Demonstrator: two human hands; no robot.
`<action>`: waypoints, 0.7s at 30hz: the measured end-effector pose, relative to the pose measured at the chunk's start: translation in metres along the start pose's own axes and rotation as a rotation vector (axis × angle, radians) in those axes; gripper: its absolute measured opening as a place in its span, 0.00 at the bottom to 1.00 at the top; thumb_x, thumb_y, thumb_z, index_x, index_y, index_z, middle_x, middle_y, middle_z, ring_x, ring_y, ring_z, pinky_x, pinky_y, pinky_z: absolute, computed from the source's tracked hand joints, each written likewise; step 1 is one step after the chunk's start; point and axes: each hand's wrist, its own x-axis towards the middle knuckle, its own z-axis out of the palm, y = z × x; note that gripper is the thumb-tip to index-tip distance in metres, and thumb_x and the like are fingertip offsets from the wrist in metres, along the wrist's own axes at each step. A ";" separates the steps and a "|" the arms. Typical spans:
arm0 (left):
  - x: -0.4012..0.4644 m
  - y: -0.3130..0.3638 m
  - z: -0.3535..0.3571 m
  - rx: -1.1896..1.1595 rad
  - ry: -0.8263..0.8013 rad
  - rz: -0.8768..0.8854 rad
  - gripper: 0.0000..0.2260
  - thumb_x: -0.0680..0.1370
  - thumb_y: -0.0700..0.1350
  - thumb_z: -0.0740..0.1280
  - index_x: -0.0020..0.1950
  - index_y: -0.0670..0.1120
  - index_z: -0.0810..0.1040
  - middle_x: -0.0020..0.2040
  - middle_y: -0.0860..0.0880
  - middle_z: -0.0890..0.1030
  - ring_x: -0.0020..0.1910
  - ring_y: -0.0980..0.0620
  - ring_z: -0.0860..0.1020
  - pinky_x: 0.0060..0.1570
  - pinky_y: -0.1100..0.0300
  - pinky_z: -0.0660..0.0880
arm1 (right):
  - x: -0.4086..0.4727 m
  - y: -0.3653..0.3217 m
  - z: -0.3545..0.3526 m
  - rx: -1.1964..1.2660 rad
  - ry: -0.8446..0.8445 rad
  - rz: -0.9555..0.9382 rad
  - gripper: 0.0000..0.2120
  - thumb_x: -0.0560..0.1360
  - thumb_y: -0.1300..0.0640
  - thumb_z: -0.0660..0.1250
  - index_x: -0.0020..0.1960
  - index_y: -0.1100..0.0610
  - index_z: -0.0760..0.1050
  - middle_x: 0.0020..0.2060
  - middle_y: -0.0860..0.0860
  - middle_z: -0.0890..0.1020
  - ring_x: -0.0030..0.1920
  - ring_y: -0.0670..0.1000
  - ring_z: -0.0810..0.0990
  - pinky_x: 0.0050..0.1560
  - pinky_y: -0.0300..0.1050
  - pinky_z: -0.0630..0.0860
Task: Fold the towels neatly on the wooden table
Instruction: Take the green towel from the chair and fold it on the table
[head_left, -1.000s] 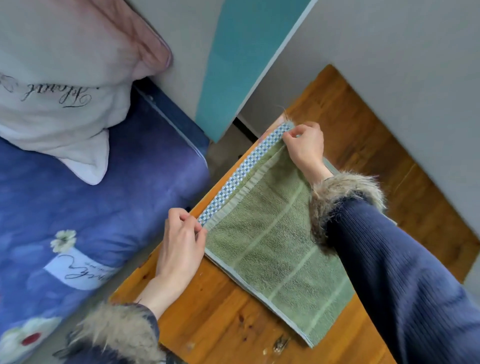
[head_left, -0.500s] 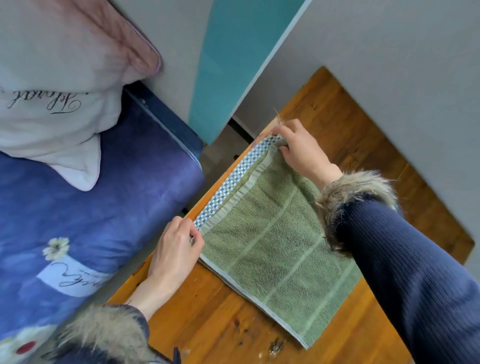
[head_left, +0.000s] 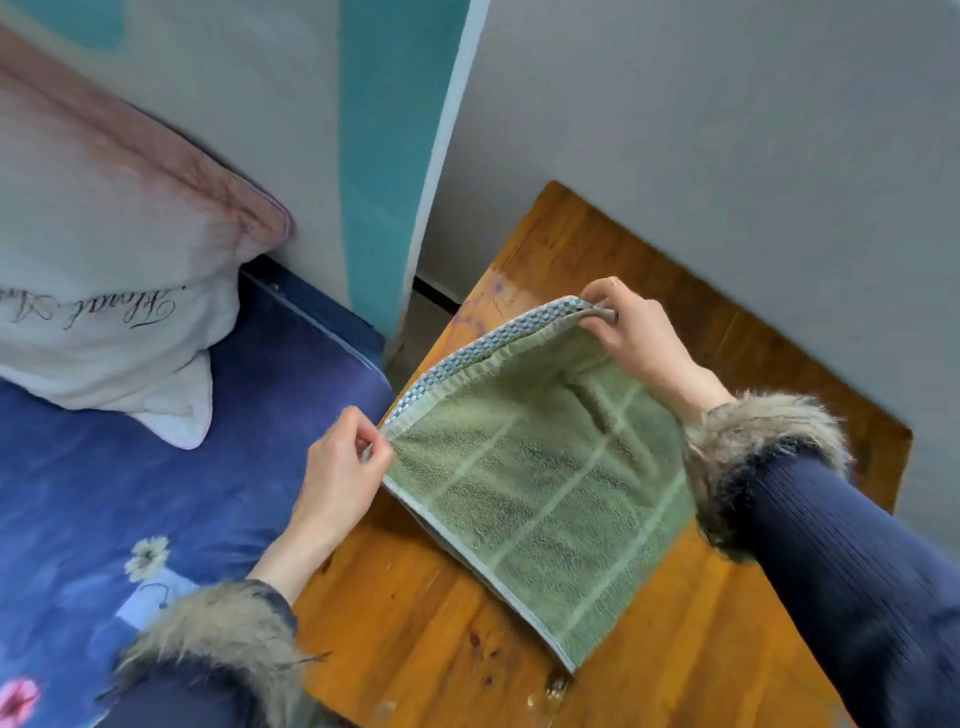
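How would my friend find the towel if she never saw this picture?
Look at the orange-brown wooden table beside the blue flowered bed cover. The green terry towel lies on it, with two hands lifting its far edge. Only it has a blue-and-white checked band and pale stripes.

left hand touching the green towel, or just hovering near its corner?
Touching. The head view shows the left hand pinching the green towel at the near corner of its checkered edge.

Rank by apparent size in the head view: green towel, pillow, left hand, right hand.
1. pillow, cut off by the frame
2. green towel
3. left hand and right hand: look alike, not ranked; each pinches a towel corner.
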 end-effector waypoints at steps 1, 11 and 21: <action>-0.003 0.009 -0.003 -0.020 0.016 0.002 0.05 0.76 0.39 0.63 0.40 0.42 0.70 0.38 0.44 0.76 0.39 0.47 0.73 0.35 0.62 0.66 | -0.014 0.002 -0.014 0.113 0.033 0.039 0.08 0.75 0.59 0.66 0.53 0.51 0.71 0.46 0.53 0.81 0.46 0.51 0.80 0.46 0.42 0.74; -0.030 0.126 -0.015 0.031 0.110 0.333 0.03 0.79 0.38 0.61 0.47 0.40 0.74 0.43 0.46 0.78 0.43 0.47 0.74 0.43 0.60 0.64 | -0.163 0.032 -0.150 0.427 0.279 0.072 0.14 0.70 0.64 0.72 0.37 0.47 0.72 0.33 0.48 0.80 0.35 0.46 0.75 0.42 0.42 0.74; -0.087 0.233 -0.043 0.117 0.062 0.632 0.05 0.79 0.37 0.62 0.44 0.43 0.74 0.41 0.46 0.77 0.42 0.48 0.73 0.38 0.64 0.65 | -0.276 0.051 -0.209 0.732 0.402 0.103 0.08 0.70 0.63 0.72 0.37 0.55 0.75 0.35 0.50 0.78 0.37 0.44 0.74 0.43 0.37 0.71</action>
